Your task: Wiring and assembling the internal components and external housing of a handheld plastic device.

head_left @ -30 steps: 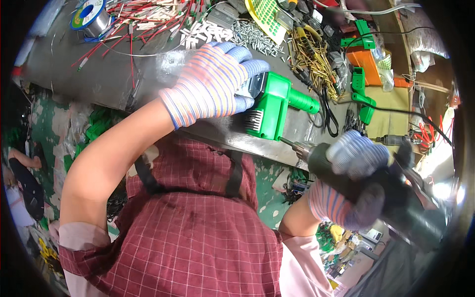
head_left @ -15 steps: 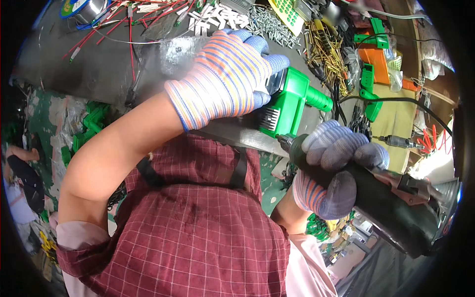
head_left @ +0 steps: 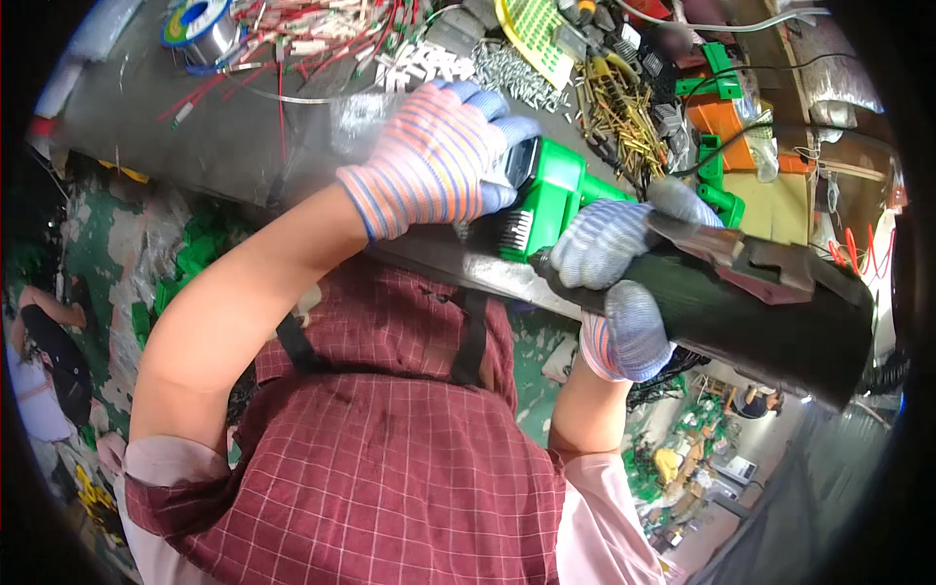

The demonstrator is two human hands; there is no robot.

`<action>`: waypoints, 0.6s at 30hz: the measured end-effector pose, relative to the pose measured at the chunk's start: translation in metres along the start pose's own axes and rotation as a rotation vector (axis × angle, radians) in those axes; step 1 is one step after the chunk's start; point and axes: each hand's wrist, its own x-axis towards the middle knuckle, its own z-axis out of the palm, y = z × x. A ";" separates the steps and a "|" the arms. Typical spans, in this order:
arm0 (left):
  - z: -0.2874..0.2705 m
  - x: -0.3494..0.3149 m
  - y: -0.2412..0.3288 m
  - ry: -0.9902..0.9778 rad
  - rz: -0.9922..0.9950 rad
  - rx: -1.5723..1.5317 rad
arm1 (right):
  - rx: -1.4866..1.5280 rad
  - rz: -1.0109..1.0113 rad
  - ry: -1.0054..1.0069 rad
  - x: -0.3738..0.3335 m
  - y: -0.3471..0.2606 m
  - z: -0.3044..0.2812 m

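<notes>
My left hand (head_left: 439,161), in a striped knit glove with blue fingertips, grips the dark end of a green plastic housing (head_left: 556,195). The housing has a slotted vent on its near side and a green stem pointing right; it is held at the bench's front edge. Wrapped around a black power screwdriver (head_left: 770,302) is my right hand (head_left: 614,249), gloved the same way. The screwdriver's narrow tip is close to the housing's lower right side; whether they touch, I cannot tell. Its wide rear end reaches far right.
Along the back of the bench (head_left: 127,117) are a solder wire spool (head_left: 213,37), red wires (head_left: 327,34), white connectors (head_left: 419,66), silver screws (head_left: 517,73) and long brass-coloured screws (head_left: 629,122). Green parts (head_left: 719,73), an orange block (head_left: 721,122) and black cables lie right.
My right hand has moved a little left and up with the screwdriver, whose rear end has swung upward. My left hand keeps its grip on the housing. The whole view has shifted slightly.
</notes>
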 end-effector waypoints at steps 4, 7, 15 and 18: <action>0.002 -0.013 -0.003 0.082 0.137 -0.010 | 0.182 0.014 0.207 0.023 -0.037 0.014; -0.005 -0.027 0.013 0.010 0.131 -0.020 | 0.321 0.066 0.508 0.012 -0.074 -0.017; -0.003 -0.037 0.013 0.015 0.148 0.007 | 0.713 0.093 1.121 -0.067 -0.054 -0.104; -0.005 -0.034 0.013 -0.025 0.153 -0.003 | 0.680 0.012 1.330 -0.076 -0.030 -0.116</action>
